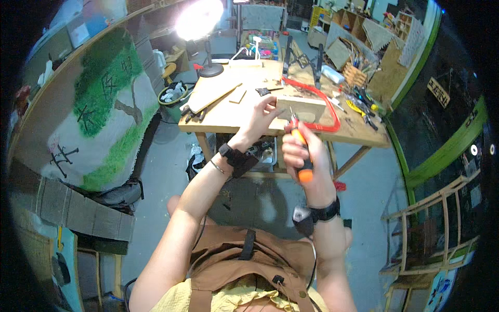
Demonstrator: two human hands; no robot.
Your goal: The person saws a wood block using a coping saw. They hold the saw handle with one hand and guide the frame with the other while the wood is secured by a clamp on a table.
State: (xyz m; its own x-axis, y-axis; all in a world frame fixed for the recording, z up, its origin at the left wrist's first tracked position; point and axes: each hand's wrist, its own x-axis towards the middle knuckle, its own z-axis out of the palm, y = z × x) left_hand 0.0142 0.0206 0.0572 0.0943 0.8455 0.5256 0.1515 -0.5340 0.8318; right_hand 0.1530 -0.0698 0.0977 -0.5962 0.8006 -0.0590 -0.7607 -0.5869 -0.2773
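Note:
My right hand (pixel 305 148) is wrapped round the orange-and-black handle of a screwdriver (pixel 304 173). Its thin metal shaft points away from me, with the tip in front of a wooden board (pixel 306 110) at the table's near edge. At the board's left end is my left hand (pixel 257 118), its fingers curled and its thumb and fingertips close to the board's edge. A red curved tool frame (pixel 332 112) arcs round the board's right side and passes close to my right hand.
The wooden table (pixel 234 110) carries a lit lamp (pixel 210 68), a long wooden piece (pixel 215 99), a small wood block (pixel 237 96) and a black clamp-like stand (pixel 301 62). Several hand tools (pixel 364 106) lie at the right. A bin (pixel 174 99) stands left of the table.

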